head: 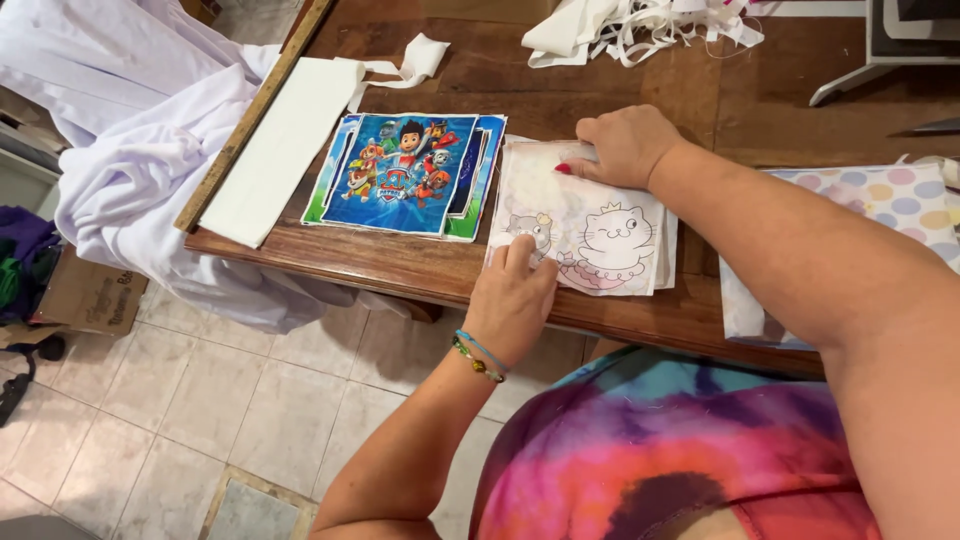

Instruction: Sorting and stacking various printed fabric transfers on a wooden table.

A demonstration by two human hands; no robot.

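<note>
A stack of pale fabric squares printed with cartoon cats [590, 225] lies near the front edge of a brown wooden table [620, 90]. My left hand [515, 295] presses its fingertips flat on the stack's near left corner. My right hand [625, 145] rests on the far edge of the same stack, fingers curled over it. To the left lies a second stack of squares printed with colourful cartoon puppies on blue [405, 172], which neither hand touches.
A folded white cloth [282, 145] and a wooden ruler [250, 115] sit at the table's left edge. White fabric [130, 160] drapes off that side. White strips [640, 30] pile at the back. Polka-dot fabric [895, 195] lies right. Tiled floor [200, 400] is below.
</note>
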